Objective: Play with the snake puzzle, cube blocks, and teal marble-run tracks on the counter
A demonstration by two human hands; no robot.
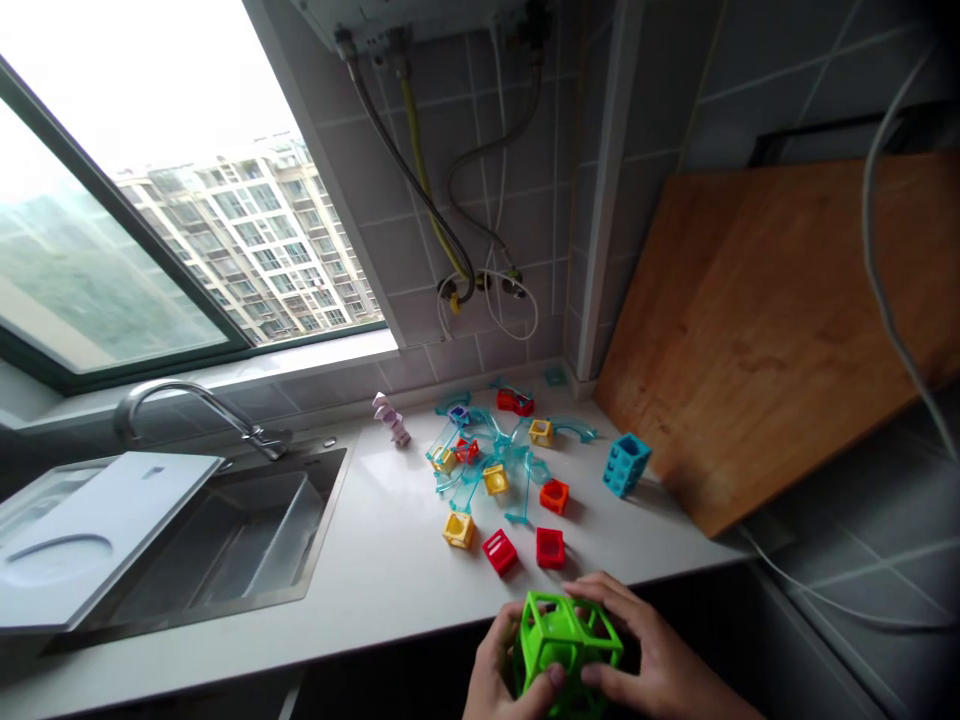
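Note:
My left hand (498, 672) and my right hand (637, 640) both grip a bright green open-frame toy block piece (562, 640), one on each side, with the thumbs on its near face. It is held just in front of the counter's front edge, and its lower part is cut off by the picture. Closest to it on the counter lie two red cube blocks, a slotted one (499, 551) and one with a square opening (550, 548). A yellow cube block (458, 530) sits to their left, an orange-red one (554, 497) behind them.
Clear teal track pieces (491, 430) lie jumbled among more yellow and red blocks. A blue block tower (627, 465) stands right, a pale pink stack (391, 419) left. The sink (225, 540) has a white board (97, 530) across it. A wooden board (795, 320) leans at right.

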